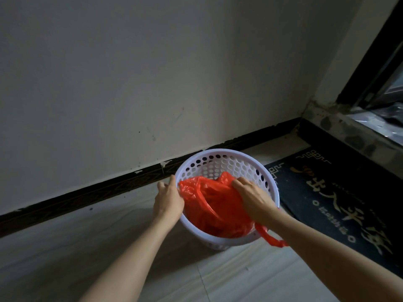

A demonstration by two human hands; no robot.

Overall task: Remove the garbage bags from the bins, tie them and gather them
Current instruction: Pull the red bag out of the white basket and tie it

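Observation:
A white perforated plastic bin [220, 159] stands on the tiled floor close to the wall. Inside it lies a crumpled red garbage bag [218, 205]; one of its handle loops [272, 238] hangs over the near right rim. My left hand [169, 199] grips the bag's left edge at the bin's rim. My right hand [253, 197] has its fingers curled into the bag's far right edge, bunching the plastic.
A dark doormat [340, 192] with pale characters lies right of the bin. A black skirting board [109, 186] runs along the white wall behind. A raised stone threshold [357, 131] and a dark door frame stand at the right. Pale floor tiles [196, 269] spread around me.

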